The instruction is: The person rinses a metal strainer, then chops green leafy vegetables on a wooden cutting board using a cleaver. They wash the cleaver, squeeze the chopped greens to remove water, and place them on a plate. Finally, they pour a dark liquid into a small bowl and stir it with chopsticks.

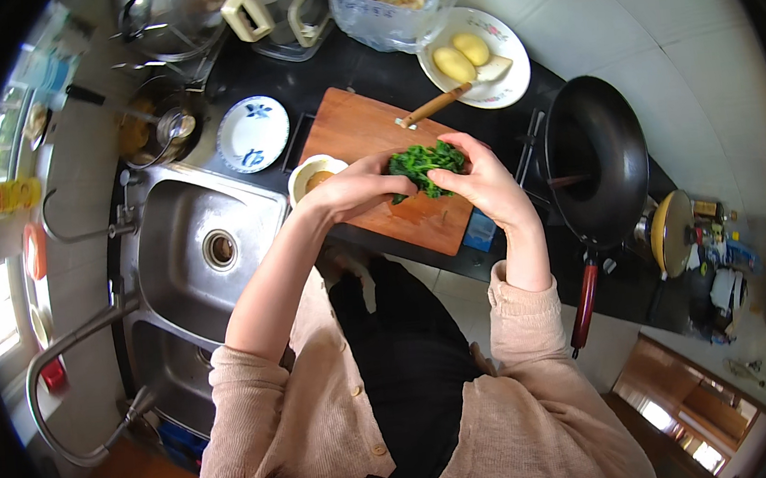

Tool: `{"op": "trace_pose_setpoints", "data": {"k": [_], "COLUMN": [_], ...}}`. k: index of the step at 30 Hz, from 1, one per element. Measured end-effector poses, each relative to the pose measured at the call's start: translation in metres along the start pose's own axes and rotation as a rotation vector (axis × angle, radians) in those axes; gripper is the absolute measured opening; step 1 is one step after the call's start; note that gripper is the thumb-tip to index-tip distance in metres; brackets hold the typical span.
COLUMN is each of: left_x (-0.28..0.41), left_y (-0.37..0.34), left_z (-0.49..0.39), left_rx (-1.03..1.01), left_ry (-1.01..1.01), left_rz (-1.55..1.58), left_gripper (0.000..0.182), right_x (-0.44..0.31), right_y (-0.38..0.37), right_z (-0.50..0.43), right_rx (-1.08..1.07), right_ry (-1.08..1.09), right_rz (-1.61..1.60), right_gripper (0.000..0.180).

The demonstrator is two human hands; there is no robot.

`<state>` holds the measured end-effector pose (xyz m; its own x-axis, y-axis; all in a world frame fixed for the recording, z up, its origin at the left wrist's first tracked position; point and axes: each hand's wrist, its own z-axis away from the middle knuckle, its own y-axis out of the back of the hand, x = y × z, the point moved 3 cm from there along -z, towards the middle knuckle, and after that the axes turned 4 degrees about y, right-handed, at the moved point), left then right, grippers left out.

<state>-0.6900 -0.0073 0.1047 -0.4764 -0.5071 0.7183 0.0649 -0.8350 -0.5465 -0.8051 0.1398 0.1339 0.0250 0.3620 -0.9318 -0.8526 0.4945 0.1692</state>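
Between my two hands is a clump of dark green leafy vegetable (428,167), held above a wooden cutting board (362,127). My left hand (367,186) grips its left side, and my right hand (477,173) has the thumb on its front and fingers around its far right side. Beside my left hand a small white bowl (308,175) with brownish contents is partly covered by that hand. A wooden handle (436,105), probably a knife's, lies at the board's far edge; whatever blade it has cannot be made out. Wet marks show on the board below the clump.
Left of the board are a blue-patterned white plate (253,135) and a steel double sink (177,224). Peeled potatoes (455,65) lie on a floral plate (519,74) behind the board, near a plastic-lined container (362,20). A black wok (597,163) with a red handle stands right.
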Motion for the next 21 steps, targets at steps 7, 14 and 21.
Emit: {"op": "trace_pose_setpoints", "data": {"k": [7,14,21], "left_x": [-0.026,-0.109,-0.165], "left_y": [0.041,0.101,0.167], "left_z": [0.107,0.183,0.238], "left_rx": [0.373,0.336,0.668], "left_ry": [-0.256,-0.699,-0.866], "left_rz": [0.898,1.143,1.029], "left_gripper": [0.070,0.050,0.035], "right_x": [-0.076,-0.069,-0.059], "right_y": [-0.139,-0.318,-0.377], "right_z": [-0.018,-0.017,-0.016], "right_rx": [-0.063,-0.307,-0.337], "right_ry": [0.420,0.604,0.798], "right_rz": [0.384,0.912,0.829], "right_gripper": [0.065,0.062,0.054]}}
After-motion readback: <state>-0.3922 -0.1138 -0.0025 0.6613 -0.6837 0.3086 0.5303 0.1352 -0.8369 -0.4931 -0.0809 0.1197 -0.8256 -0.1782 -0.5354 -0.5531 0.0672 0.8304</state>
